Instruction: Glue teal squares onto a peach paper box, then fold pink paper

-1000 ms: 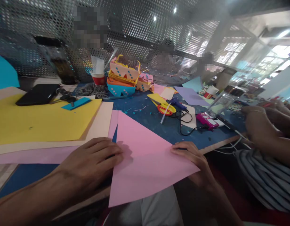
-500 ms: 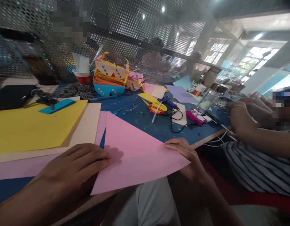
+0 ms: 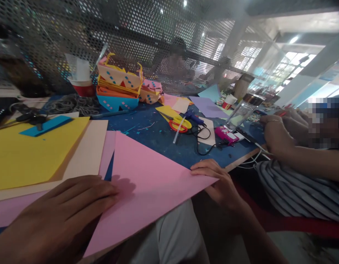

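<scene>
A pink paper triangle lies on the blue table, its near part hanging over the table's front edge. My left hand lies flat on the triangle's left side, fingers stretched out and pressing down. My right hand pinches the triangle's right corner at the table edge, thumb on top and fingers underneath.
Yellow, cream and pink sheets are stacked at left. Red-handled scissors, a glue gun with black cable, a pink device and stacked paper boats sit further back. A person in a striped shirt works at right.
The view has swung to the right and down, so everything sits further left in the picture. My hands keep their hold on the pink triangle; the left one now appears lower and closer.
</scene>
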Demonstrator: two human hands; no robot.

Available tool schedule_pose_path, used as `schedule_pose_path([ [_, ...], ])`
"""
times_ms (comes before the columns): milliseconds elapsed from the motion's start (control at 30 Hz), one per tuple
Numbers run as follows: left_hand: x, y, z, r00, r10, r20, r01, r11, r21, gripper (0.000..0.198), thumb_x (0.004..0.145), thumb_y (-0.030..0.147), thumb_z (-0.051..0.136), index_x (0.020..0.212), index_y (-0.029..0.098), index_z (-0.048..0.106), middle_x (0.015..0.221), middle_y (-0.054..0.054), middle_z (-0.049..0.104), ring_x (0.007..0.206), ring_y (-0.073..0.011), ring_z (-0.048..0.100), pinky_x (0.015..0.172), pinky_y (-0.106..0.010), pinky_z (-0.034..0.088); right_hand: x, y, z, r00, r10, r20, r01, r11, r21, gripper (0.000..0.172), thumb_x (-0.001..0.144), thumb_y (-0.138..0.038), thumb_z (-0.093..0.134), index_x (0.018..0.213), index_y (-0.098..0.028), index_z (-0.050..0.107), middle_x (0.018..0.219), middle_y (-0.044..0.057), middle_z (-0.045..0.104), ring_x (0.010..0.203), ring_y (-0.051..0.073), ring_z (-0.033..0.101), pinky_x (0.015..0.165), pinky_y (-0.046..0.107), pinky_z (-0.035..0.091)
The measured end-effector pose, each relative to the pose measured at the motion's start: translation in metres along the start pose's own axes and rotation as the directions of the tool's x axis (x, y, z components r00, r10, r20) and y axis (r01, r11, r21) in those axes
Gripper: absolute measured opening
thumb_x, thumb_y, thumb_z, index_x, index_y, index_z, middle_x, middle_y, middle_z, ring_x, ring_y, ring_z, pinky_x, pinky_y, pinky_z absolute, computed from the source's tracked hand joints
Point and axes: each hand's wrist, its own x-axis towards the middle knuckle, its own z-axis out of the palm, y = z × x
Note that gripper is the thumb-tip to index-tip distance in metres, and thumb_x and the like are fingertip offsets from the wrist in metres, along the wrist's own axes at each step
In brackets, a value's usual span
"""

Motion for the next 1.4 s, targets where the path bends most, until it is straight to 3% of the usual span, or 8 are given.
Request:
schedule_pose_path([
  [133, -0.009, -0.01, 0.002, 0.996, 0.054, 0.076, -0.053, 0.998, -0.017, 0.047, 0.092, 0.015, 0.049, 0.13, 0.037, 0.065, 0.136, 0.008, 0.072, 0.12, -0.0206, 0.063, 0.11, -0.038, 0.038, 0.002, 0.004, 0.0, 1.0, -0.025, -0.003, 0.025, 0.999, 0.036, 0.037, 0.093, -0.005, 0.061, 0.123, -0.026, 0.067, 0.116, 0.006, 0.071, 0.109, 0.022, 0.065, 0.095, 0.04, 0.051],
  [400, -0.02, -0.02, 0.006, 0.993, 0.032, 0.112, -0.037, 0.999, 0.035, 0.059, 0.088, 0.015, 0.047, 0.138, 0.042, 0.06, 0.141, 0.014, 0.067, 0.122, -0.0201, 0.061, 0.116, -0.038, 0.03, 0.003, 0.005, 0.005, 0.998, 0.041, -0.047, -0.04, 0.999, 0.029, 0.028, 0.092, -0.005, 0.065, 0.109, -0.026, 0.071, 0.106, 0.003, 0.071, 0.103, 0.02, 0.065, 0.092, 0.037, 0.052],
  [567, -0.015, -0.022, 0.004, 0.984, 0.125, 0.127, -0.137, 0.986, 0.091, 0.053, 0.09, 0.019, 0.049, 0.137, 0.041, 0.062, 0.139, 0.013, 0.069, 0.119, -0.0195, 0.064, 0.113, -0.036, 0.033, 0.003, 0.003, 0.001, 0.998, 0.063, -0.005, -0.062, 0.995, 0.074, 0.025, 0.093, -0.009, 0.062, 0.11, -0.025, 0.071, 0.109, 0.006, 0.07, 0.105, 0.022, 0.064, 0.092, 0.039, 0.052],
  [667, -0.005, -0.012, 0.0, 0.995, 0.072, 0.071, -0.076, 0.996, 0.055, 0.047, 0.091, 0.016, 0.051, 0.13, 0.038, 0.064, 0.128, 0.01, 0.075, 0.114, -0.0193, 0.065, 0.114, -0.038, 0.035, 0.002, 0.003, -0.001, 0.998, 0.054, 0.015, -0.055, 0.996, 0.075, 0.022, 0.095, -0.015, 0.06, 0.111, -0.024, 0.071, 0.11, 0.007, 0.069, 0.105, 0.023, 0.064, 0.092, 0.04, 0.051],
  [767, 0.006, -0.001, -0.005, 0.995, 0.1, 0.02, -0.1, 0.994, 0.033, 0.037, 0.093, 0.014, 0.048, 0.119, 0.034, 0.066, 0.117, 0.008, 0.078, 0.106, -0.017, 0.066, 0.113, -0.033, 0.037, 0.002, 0.003, -0.002, 0.998, 0.052, 0.033, -0.055, 0.996, 0.066, 0.018, 0.096, -0.022, 0.061, 0.111, -0.023, 0.07, 0.111, 0.008, 0.069, 0.106, 0.024, 0.063, 0.093, 0.04, 0.05],
  [1133, 0.004, -0.002, -0.008, 0.995, 0.087, 0.047, -0.089, 0.995, 0.042, 0.03, 0.097, 0.014, 0.05, 0.115, 0.027, 0.069, 0.124, 0.004, 0.077, 0.114, -0.0148, 0.068, 0.119, -0.035, 0.037, 0.007, -0.003, -0.003, 0.999, 0.049, 0.008, -0.049, 0.999, 0.0, 0.014, 0.095, -0.02, 0.062, 0.106, -0.024, 0.071, 0.107, 0.007, 0.07, 0.101, 0.023, 0.067, 0.089, 0.037, 0.055],
  [1300, 0.009, -0.006, -0.014, 0.97, 0.209, 0.122, -0.219, 0.973, 0.075, 0.027, 0.095, 0.018, 0.057, 0.118, 0.025, 0.068, 0.126, 0.001, 0.076, 0.111, -0.0163, 0.07, 0.112, -0.034, 0.047, 0.007, -0.001, -0.002, 0.999, 0.043, -0.013, -0.043, 0.999, -0.012, 0.011, 0.095, -0.022, 0.064, 0.102, -0.024, 0.071, 0.104, 0.007, 0.071, 0.097, 0.022, 0.069, 0.085, 0.036, 0.056],
  [1400, 0.011, -0.004, -0.015, 0.984, 0.131, 0.122, -0.141, 0.988, 0.071, 0.029, 0.093, 0.018, 0.057, 0.118, 0.028, 0.068, 0.125, 0.001, 0.077, 0.11, -0.0186, 0.072, 0.111, -0.039, 0.049, 0.005, 0.001, -0.001, 0.998, 0.055, -0.016, -0.055, 0.998, -0.015, 0.01, 0.094, -0.022, 0.066, 0.101, -0.025, 0.072, 0.104, 0.007, 0.072, 0.097, 0.023, 0.069, 0.085, 0.037, 0.056],
])
